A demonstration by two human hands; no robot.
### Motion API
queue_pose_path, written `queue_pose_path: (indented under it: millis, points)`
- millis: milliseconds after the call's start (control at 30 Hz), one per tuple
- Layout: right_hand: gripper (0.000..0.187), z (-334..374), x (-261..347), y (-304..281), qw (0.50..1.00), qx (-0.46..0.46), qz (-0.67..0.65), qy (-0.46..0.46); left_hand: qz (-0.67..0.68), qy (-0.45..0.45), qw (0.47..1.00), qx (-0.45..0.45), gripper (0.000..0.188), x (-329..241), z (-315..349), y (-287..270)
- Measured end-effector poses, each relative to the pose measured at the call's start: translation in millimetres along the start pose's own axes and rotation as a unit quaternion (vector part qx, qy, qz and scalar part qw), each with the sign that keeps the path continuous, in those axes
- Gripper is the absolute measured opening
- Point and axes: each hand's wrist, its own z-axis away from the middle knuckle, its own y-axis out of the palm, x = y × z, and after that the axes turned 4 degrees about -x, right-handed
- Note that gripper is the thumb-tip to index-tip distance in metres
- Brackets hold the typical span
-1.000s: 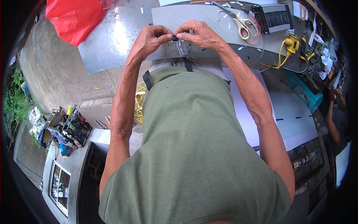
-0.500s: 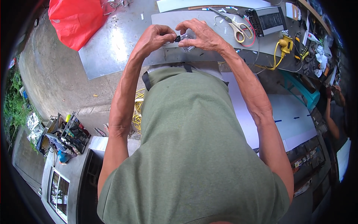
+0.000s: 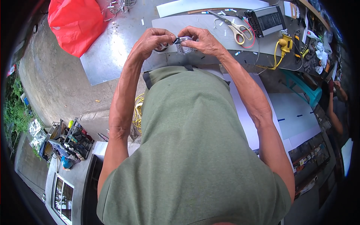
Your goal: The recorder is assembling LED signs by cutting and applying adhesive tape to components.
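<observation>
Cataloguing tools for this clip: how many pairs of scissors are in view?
1: cream-handled scissors, between the right hand and the black finned device. More may be hidden in the clutter at far right.

One fisheye view from the head — downward, close over green shirt (image 3: 191, 150) to left hand (image 3: 153, 40) and right hand (image 3: 205, 41).

Small black piece (image 3: 177, 40) between fingertips (image 3: 172, 38)
</observation>
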Motion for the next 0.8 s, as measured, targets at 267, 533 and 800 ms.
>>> queue_pose_path:
  millis: [267,533,800]
  points:
    - [0.036,-3.4,2.4,-13.4,0.992,0.066,-0.074,0.072,-0.039,0.003,0.999,-0.003,0.019,-3.8,0.7,3.4]
    - [0.029,-11.6,0.9,-14.5,0.972,0.048,0.219,-0.072,-0.081,0.015,0.996,-0.024,0.025,-2.7,-0.9,14.0]
    - [0.032,-2.7,-0.1,3.5,0.948,-0.095,0.238,-0.187,-0.007,-0.031,0.999,0.002,0.017,-1.8,-7.5,8.3]
